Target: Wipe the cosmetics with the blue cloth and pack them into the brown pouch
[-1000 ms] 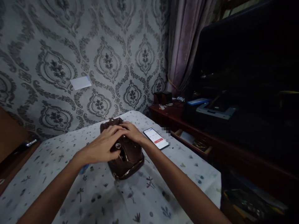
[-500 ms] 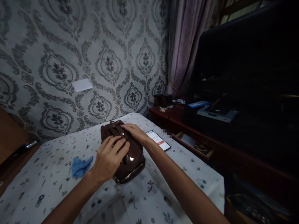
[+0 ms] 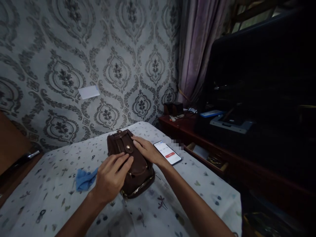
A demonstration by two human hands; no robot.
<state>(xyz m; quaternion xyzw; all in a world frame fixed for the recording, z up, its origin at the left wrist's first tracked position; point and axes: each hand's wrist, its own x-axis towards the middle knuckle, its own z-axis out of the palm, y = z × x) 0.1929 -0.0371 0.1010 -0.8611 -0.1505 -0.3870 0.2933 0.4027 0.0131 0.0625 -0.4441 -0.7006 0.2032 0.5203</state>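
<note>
A dark brown leather bag (image 3: 137, 169) lies on the patterned white cloth, its flap strap and round metal clasp facing up and a zip along the near end. My left hand (image 3: 112, 172) rests on the bag's left side, fingers stretched out across its front below the clasp. Along the right edge lies my right hand (image 3: 145, 149), flat with its fingers extended toward the clasp strap. Neither hand is wrapped round the bag. Just left of my left hand sits a crumpled blue cloth (image 3: 85, 179).
A phone (image 3: 168, 153) with a lit screen lies right of the bag. Beyond the covered table (image 3: 204, 194) stands a dark red desk with an open drawer (image 3: 206, 156). A large dark screen rises at right. A brown box (image 3: 14, 148) is at far left.
My left hand has slid slightly down and left on the bag, uncovering more of the clasp area. My right hand stays along the right edge. The view has shifted a little.
</note>
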